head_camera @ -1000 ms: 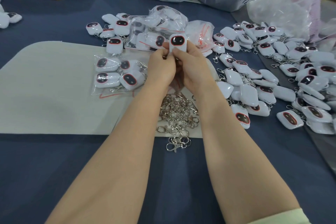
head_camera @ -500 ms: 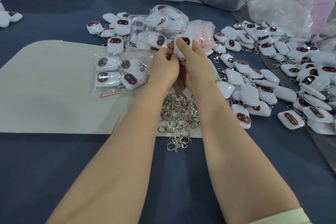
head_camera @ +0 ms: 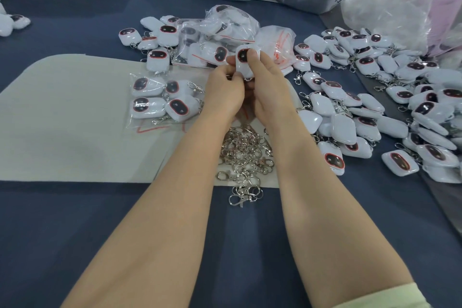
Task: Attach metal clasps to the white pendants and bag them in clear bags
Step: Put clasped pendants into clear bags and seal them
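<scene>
Whereas a second ago the pendant (head_camera: 244, 67) stood clear above the fingertips with its dark face fully showing, the head view now has it lower between the hands, upright, above the far edge of the mat (head_camera: 75, 120). The right hand (head_camera: 268, 92) grips it closed, one digit laid across the face. The left hand (head_camera: 223, 92) is curled tight, pinching its lower left edge, where a bit of metal shows; whether a clasp is also in those fingers I cannot tell. That reads as clasp-fitting under way, not finished. Loose clasps (head_camera: 246, 155) lie beneath the wrists, bagged pendants (head_camera: 160, 101) to the left, and bagging this one probably comes next.
</scene>
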